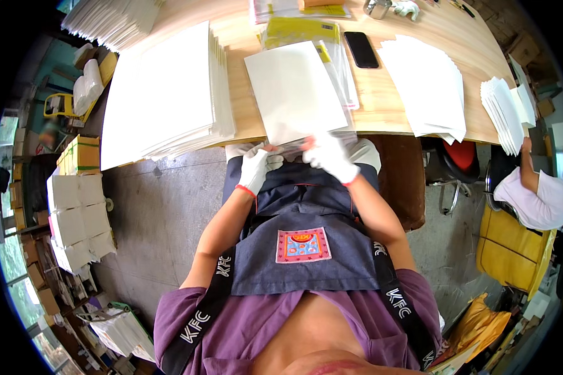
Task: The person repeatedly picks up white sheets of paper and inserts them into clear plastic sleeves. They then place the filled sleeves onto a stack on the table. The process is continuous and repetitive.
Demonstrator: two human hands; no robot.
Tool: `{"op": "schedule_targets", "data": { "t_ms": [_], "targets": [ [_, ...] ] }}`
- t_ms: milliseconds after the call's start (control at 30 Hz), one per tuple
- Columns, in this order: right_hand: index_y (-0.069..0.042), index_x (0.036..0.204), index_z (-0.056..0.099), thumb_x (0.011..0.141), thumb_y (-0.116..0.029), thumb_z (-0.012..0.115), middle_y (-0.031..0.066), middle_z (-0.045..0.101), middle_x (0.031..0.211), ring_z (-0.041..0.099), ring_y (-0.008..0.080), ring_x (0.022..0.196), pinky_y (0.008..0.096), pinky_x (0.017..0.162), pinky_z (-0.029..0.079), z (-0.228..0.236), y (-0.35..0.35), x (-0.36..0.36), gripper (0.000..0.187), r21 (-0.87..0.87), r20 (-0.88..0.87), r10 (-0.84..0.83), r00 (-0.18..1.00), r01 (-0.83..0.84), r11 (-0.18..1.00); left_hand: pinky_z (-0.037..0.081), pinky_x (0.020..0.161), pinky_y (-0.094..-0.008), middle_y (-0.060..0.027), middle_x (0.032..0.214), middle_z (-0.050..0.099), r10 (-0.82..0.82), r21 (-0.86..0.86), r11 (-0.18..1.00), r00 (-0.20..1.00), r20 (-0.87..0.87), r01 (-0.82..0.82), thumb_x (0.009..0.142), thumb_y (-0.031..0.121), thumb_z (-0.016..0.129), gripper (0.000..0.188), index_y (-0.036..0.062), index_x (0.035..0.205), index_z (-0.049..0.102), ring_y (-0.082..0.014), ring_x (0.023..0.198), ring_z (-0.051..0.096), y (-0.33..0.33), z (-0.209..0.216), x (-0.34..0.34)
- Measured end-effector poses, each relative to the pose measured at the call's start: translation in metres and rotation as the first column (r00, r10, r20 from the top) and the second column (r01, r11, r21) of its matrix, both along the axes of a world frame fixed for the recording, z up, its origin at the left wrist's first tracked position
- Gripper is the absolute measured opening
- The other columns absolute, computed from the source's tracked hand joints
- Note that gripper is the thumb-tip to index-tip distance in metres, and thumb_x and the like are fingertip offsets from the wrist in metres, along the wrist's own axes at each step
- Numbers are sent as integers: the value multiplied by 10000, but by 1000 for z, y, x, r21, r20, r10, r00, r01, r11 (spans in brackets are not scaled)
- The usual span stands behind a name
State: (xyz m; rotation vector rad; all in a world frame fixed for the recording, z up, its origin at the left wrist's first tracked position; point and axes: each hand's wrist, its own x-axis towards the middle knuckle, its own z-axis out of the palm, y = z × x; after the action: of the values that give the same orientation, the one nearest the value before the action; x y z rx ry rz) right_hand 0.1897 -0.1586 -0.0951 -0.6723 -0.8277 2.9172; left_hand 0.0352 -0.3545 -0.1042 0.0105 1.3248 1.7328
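Nearby, phone (361,50) beside plastic bags (294,31), white sheet (297,90) atop, paper stack (169,81), left hand (258,169), right hand (330,159), both grips unclear

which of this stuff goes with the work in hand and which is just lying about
Seemingly in the work:
- white sheet, by the gloved left hand and right hand
- plastic bags beyond it
- large left paper stack
- fanned right stack

Probably just lying about:
- black phone
- metal container
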Motion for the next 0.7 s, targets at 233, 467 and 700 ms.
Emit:
{"op": "schedule_targets", "data": {
  "t_ms": [233,467,700],
  "targets": [
    [-100,968,633,932,-312,528,78,597,819,566,248,732,379,654,458,-73,82,273,239,838,456,-590,667,-98,537,543,719,-246,-75,1081,684,-223,-88,975,899,-378,205,997,234,516,274,21,1136,618,-127,806,666,-19,20,-2],
    [-55,791,605,889,-337,590,182,621,701,631,341,717,452,600,471,4,43,188,298,840,543,-275,793,-512,180,480,742,-373,-90,1155,610,-281,-269,947,-45,-959,-178,731,46,755,281,96,999,689,-266,864,633,-9,6,-7],
    [-142,951,620,768,-261,717,44,602,1008,575,263,986,399,850,460,62,39,31,239,747,32,-57,998,-61,-662,459,713,-356,-35,963,665,-263,-252,965,-352,-898,-78,757,130,746,232,160,985,721,-258,817,611,-11,14,-24]
  ]
}}
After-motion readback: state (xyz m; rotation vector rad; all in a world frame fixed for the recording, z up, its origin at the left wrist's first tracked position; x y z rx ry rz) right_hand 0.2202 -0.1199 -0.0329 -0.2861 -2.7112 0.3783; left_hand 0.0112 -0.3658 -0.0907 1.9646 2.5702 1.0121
